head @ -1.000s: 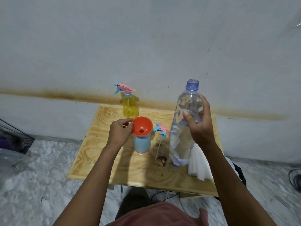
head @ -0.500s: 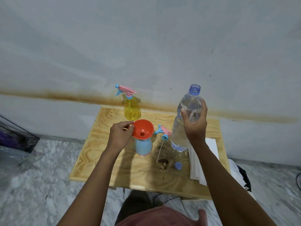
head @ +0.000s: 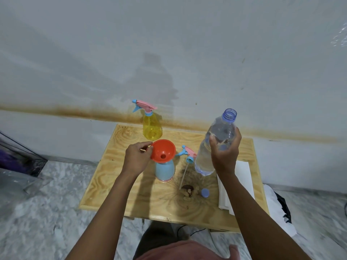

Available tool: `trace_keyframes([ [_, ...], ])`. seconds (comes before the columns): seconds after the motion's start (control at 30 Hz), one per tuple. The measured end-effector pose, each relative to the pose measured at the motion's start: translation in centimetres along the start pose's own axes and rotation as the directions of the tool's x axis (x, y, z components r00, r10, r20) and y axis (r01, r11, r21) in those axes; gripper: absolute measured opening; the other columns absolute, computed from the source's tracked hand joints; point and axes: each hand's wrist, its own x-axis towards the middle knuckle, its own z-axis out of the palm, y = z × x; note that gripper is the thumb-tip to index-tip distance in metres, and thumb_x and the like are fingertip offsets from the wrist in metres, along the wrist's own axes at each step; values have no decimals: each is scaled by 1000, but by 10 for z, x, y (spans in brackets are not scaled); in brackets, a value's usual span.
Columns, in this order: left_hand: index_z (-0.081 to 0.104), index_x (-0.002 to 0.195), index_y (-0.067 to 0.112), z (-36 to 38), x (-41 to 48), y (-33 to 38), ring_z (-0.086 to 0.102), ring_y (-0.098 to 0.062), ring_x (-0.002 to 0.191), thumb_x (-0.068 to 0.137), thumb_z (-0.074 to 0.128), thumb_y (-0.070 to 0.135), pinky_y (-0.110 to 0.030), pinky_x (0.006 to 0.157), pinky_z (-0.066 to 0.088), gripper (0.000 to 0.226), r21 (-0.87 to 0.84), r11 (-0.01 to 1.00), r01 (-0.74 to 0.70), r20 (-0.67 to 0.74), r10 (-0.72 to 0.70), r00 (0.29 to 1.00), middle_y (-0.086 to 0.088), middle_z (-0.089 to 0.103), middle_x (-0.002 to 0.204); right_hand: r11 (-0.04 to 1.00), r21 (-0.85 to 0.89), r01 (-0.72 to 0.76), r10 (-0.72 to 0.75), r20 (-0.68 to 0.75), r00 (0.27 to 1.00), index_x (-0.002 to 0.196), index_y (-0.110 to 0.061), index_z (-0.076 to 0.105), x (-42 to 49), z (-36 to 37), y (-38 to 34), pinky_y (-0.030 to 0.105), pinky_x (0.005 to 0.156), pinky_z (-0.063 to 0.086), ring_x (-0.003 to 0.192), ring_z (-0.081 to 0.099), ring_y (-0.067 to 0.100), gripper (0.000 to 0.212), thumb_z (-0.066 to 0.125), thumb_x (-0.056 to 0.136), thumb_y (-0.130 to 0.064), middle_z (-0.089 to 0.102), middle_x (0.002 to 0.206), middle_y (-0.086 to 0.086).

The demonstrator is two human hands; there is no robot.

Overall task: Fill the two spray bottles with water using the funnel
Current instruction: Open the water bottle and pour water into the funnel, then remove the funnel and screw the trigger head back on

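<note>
Funnel (head: 163, 151): orange, seated in the open neck of the blue spray bottle (head: 164, 170), its wide mouth tipped a little toward us.
Blue spray bottle: upright near the middle of the table (head: 116, 184), with no spray head on it.
Left hand (head: 136, 158): our fingers (head: 144, 144) and thumb pinch the funnel's rim on its left side.
Right hand (head: 225, 154): our fingers (head: 238, 136) and thumb are wrapped round the upper body of the water bottle (head: 203, 160).
Water bottle: clear and uncapped, with its mouth up and leaning toward the right edge. It is just right of the blue bottle, and we cannot tell whether its base touches the table.
Yellow spray bottle (head: 152, 128): upright at the far edge, its pink-and-blue spray head on, behind the funnel.
Loose spray head (head: 187, 154): lies between the blue bottle and the water bottle, its thin tube running toward the near edge.
Cap (head: 205, 192): small and blue, on the table right of middle, toward the near edge.
Folded white paper (head: 242, 175): lies along the right edge, partly under our right forearm.
</note>
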Motion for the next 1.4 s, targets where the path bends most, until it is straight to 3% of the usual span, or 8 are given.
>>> trace_keyframes([
  [0.4, 76, 110, 15, 2, -1, 3, 72, -31, 82, 92, 67, 15, -47, 84, 59, 20, -7, 1000, -4, 9, 4, 1000, -3, 73, 94, 998, -35, -49, 50, 31, 998, 142, -24, 37, -6, -7, -1, 41, 104, 49, 128, 50, 11, 75, 77, 81, -40, 50, 139, -6],
  [0.6, 75, 110, 14, 1, -2, 4, 72, -29, 84, 93, 65, 13, -45, 85, 59, 21, -14, 1000, 6, 16, -6, 1000, 0, 72, 94, 914, -317, 255, -328, -204, 923, 129, -9, 48, -31, -5, -19, 41, 94, 50, 115, 49, 24, 63, 76, 78, -33, 49, 123, 15],
  [0.7, 75, 113, 13, 1, -2, 3, 72, -28, 86, 93, 64, 13, -46, 86, 59, 22, -10, 1000, 8, 28, -7, 1000, -1, 72, 97, 819, -262, 511, -529, 0, 849, 113, -13, 55, -44, 0, -27, 31, 83, 48, 98, 53, 19, 33, 65, 86, -29, 53, 108, 3],
  [0.77, 75, 113, 13, 0, -2, 2, 72, -29, 87, 93, 64, 13, -47, 85, 59, 22, -7, 1000, 12, 28, -12, 1000, -2, 73, 97, 866, -206, 456, -407, 238, 882, 105, -19, 61, -50, 9, -31, 29, 73, 51, 87, 56, 7, 18, 62, 88, -27, 58, 99, -9],
  [0.83, 75, 112, 13, 0, -2, 2, 72, -29, 87, 93, 65, 13, -47, 86, 59, 22, -16, 1000, 21, 27, -20, 999, -2, 73, 97, 942, -254, 219, -93, 430, 898, 107, -25, 65, -52, 22, -29, 27, 72, 51, 81, 57, 3, 20, 63, 89, -35, 60, 95, -13],
  [0.97, 75, 112, 14, -1, -3, 0, 72, -32, 88, 92, 66, 14, -48, 87, 59, 21, -60, 998, 33, 33, -31, 999, -2, 72, 98, 931, -220, -291, 365, 552, 750, 122, -18, 58, -45, 45, -23, 24, 72, 44, 71, 56, 4, 40, 59, 93, -45, 57, 79, -11],
  [1.23, 66, 125, 19, -10, -14, -9, 72, -16, 81, 99, 57, 30, -31, 77, 60, 29, -302, 947, 107, 32, -102, 994, -4, 70, 106, 925, -303, -228, 355, 479, 803, 99, -8, 70, -38, 66, -20, 35, 74, 54, 73, 67, 21, 17, 59, 89, -16, 71, 75, 5],
  [1.4, 59, 132, 18, -1, -13, -32, 59, -15, 81, 98, 56, 11, -16, 61, 49, 34, -146, 983, 111, 119, -94, 988, -7, 61, 119, 908, -312, -281, 399, 433, 808, 89, -16, 70, -37, 66, -19, 30, 66, 52, 67, 66, 13, 11, 60, 85, -17, 70, 69, -1],
])
